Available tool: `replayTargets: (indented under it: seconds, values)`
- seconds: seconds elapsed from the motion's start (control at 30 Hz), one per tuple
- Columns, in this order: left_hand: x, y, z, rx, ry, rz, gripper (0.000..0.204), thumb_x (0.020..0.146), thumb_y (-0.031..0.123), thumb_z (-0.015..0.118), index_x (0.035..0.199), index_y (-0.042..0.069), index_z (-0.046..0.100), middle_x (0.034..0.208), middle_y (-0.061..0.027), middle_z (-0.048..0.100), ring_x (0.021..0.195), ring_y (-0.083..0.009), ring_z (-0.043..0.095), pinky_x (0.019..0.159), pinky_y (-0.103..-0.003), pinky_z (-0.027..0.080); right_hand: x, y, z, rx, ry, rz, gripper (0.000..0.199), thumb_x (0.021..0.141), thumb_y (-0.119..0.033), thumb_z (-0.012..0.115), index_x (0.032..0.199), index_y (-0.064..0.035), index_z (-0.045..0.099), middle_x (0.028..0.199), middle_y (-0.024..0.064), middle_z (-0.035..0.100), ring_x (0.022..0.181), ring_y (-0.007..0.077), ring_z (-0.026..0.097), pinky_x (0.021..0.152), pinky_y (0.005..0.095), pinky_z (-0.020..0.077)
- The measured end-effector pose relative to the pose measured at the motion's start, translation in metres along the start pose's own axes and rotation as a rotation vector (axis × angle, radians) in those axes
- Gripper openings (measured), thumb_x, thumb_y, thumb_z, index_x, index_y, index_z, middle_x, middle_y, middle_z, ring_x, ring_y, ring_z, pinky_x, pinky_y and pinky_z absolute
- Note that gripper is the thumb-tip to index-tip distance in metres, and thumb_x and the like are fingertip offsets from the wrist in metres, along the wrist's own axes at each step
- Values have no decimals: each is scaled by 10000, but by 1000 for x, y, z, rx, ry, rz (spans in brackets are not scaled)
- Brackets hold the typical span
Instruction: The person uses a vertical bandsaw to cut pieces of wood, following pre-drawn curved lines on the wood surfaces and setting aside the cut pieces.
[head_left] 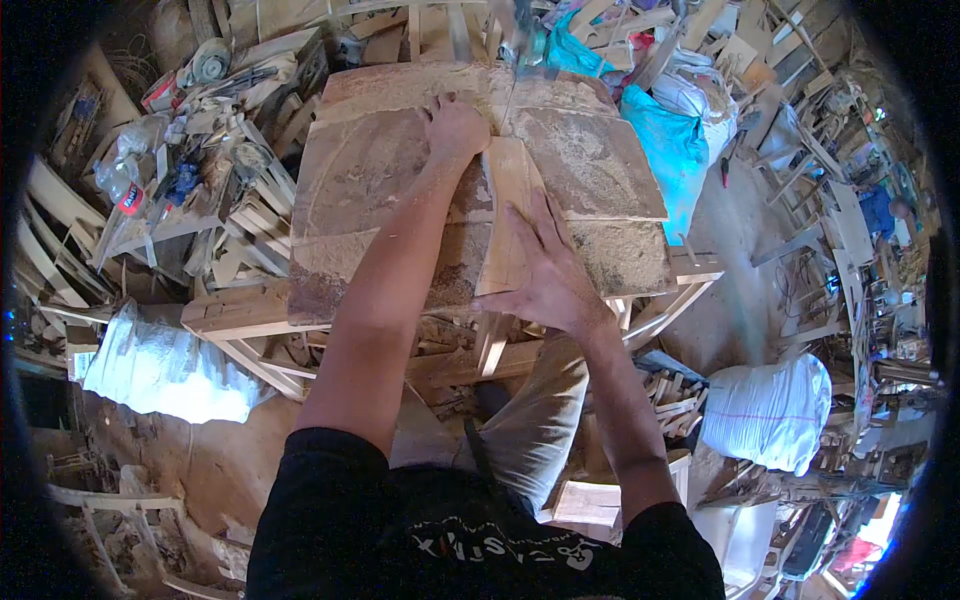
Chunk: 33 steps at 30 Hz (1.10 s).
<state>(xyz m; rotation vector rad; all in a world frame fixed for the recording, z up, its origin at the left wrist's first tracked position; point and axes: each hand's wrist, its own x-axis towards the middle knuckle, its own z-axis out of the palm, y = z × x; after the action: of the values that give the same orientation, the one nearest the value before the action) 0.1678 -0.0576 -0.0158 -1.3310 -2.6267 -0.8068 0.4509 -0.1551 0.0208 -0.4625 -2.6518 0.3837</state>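
A pale wooden board (pixel 508 190) with curved sides lies lengthwise on a dusty wooden worktable (pixel 370 160). My right hand (pixel 550 265) grips its near part, the thumb across the near end and the fingers spread over the top and right side. Beside the board's far left corner, my left hand (pixel 457 125) rests on the tabletop with its fingers apart and slightly bent. Its palm side is hidden, and whether it touches the board I cannot tell. Sawdust covers the surface, and a thin slit runs from the board's far end to the table's far edge.
Wood scraps (pixel 265 200) are heaped at the left with a plastic bottle (pixel 122 185). Beyond the right edge stand turquoise bags (pixel 665 140). White sacks (pixel 165 365) flank me on both sides, the right sack (pixel 765 410) near more offcuts. Wooden beams (pixel 255 312) support the table.
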Motion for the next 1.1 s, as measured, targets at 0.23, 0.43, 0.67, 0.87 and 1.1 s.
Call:
replayTargets:
  seconds: [0.23,0.43,0.67,0.87,1.1]
  values:
    - [3,10,-2,-69,15,-42,521,906,256,575,1380,41,582,1504,-286,478,1465,-458,377,1231,-660,171,5,6,2,-15,13,5,1286,621,-747,832,1501,87,404,1547,428,264,1464,600,263,1181,601,350]
    - [6,9,0,-62,43,-47,506,900,240,587,1385,94,579,1487,-282,493,1454,-470,388,1227,-662,185,7,7,4,-37,35,-14,1259,629,-743,822,1487,86,423,1558,415,253,1456,600,271,1185,603,341]
    - [11,5,3,12,5,-39,537,896,233,610,1402,62,559,1505,-263,482,1466,-466,368,1226,-672,177,12,2,5,-75,26,-33,1268,628,-760,817,1493,78,422,1536,415,276,1438,626,270,1167,615,362]
    - [13,13,-5,15,-89,-42,551,901,215,607,1416,32,537,1514,-257,470,1455,-467,371,1222,-680,175,12,-3,4,-62,4,40,1242,622,-679,882,1539,3,397,1581,378,268,1478,577,264,1187,604,344]
    - [8,12,-8,0,-57,-5,491,897,212,593,1372,89,601,1531,-265,464,1456,-466,385,1196,-695,233,13,-1,6,-79,22,11,1238,616,-689,876,1536,-4,410,1579,387,266,1470,586,275,1171,605,367]
